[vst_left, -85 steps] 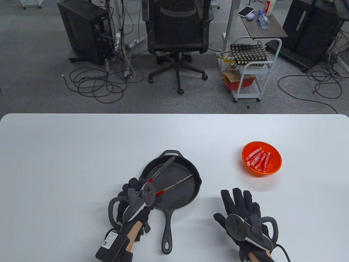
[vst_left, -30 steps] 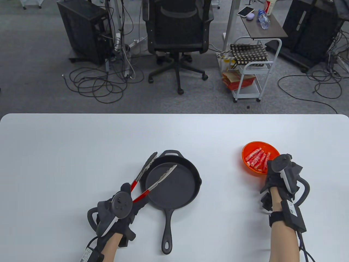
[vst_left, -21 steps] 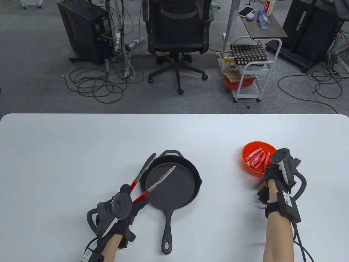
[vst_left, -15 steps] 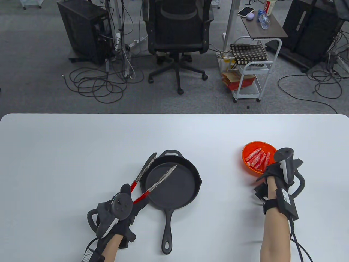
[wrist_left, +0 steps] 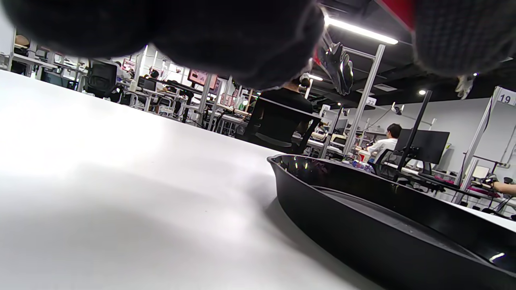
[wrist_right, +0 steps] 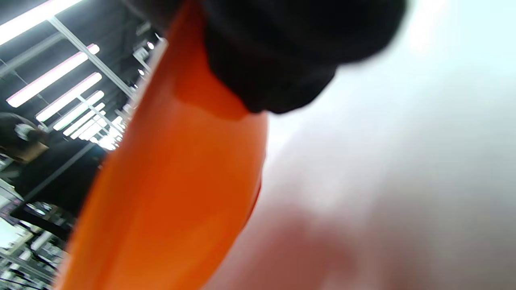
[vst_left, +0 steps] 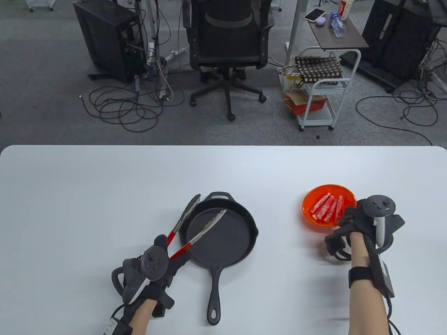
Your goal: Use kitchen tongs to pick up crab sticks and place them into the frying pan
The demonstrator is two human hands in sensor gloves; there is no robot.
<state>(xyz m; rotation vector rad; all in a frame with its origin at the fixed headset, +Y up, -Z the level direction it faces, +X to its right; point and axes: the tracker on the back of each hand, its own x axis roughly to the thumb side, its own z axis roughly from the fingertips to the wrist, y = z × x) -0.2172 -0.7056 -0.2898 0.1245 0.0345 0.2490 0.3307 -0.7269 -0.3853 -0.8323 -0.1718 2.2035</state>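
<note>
My left hand (vst_left: 167, 254) grips the red-handled kitchen tongs (vst_left: 195, 223), whose arms stand spread. One tong tip lies just outside the left rim of the black frying pan (vst_left: 223, 240); the other hovers over the pan's floor. The pan's handle points toward me. Several crab sticks (vst_left: 326, 209) lie in the orange bowl (vst_left: 310, 220) at the right. My right hand (vst_left: 344, 225) holds the bowl's near right rim. In the right wrist view the bowl (wrist_right: 173, 181) is tilted, its underside showing, under a gloved finger (wrist_right: 290, 52). The left wrist view shows the pan wall (wrist_left: 363, 225).
The white table (vst_left: 104, 195) stretches bare to the left and back. Beyond its far edge stand an office chair (vst_left: 228, 38), a white cart (vst_left: 319, 94) and floor cables, all off the table.
My right hand reached the bowl, took hold of its rim, and shifted it a little to the left and toward me. My left hand and the tongs have stayed put over the last second.
</note>
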